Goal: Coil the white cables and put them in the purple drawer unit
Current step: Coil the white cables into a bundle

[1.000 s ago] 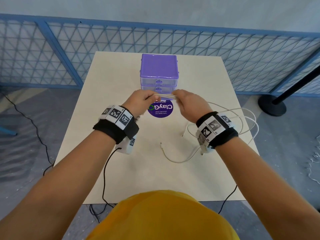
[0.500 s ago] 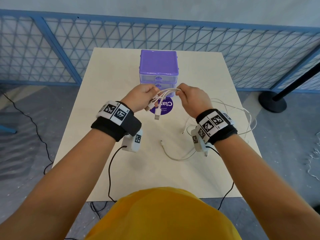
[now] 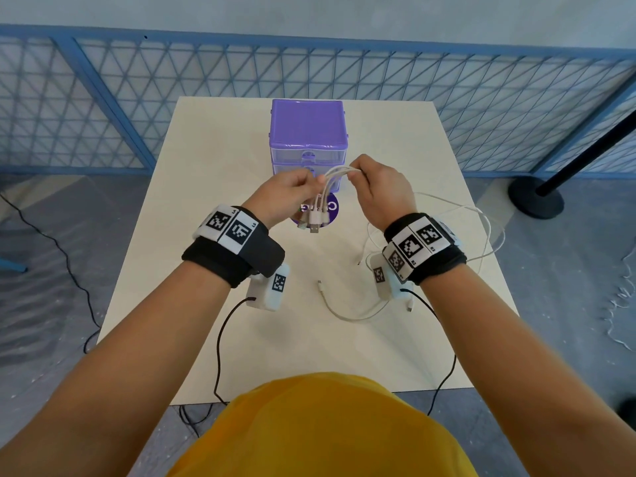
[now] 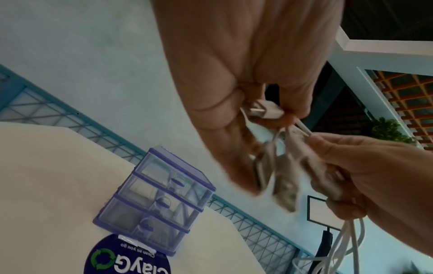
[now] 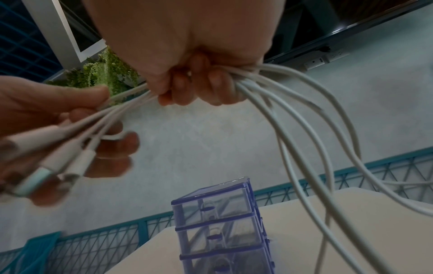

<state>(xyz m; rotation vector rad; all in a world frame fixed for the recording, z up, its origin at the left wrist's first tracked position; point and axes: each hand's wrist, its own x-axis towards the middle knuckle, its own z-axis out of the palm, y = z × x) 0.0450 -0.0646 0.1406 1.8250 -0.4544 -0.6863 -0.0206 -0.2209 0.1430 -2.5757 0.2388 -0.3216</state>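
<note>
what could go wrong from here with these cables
The left hand pinches only the plug ends while the right hand grips the white cables; their loose tails trail over the table edge and may snag or tangle during coiling. All three drawers of the purple drawer unit look closed, and both hands are occupied.

Against a second ago, the white cables (image 3: pixel 332 187) no longer stretch taut and level between the hands in front of the purple drawer unit (image 3: pixel 307 132); their plug ends now droop from the left hand (image 3: pixel 285 191) over the round purple sticker (image 3: pixel 330 210), and the right hand (image 3: pixel 380 192) rides higher against the unit's drawers
</note>
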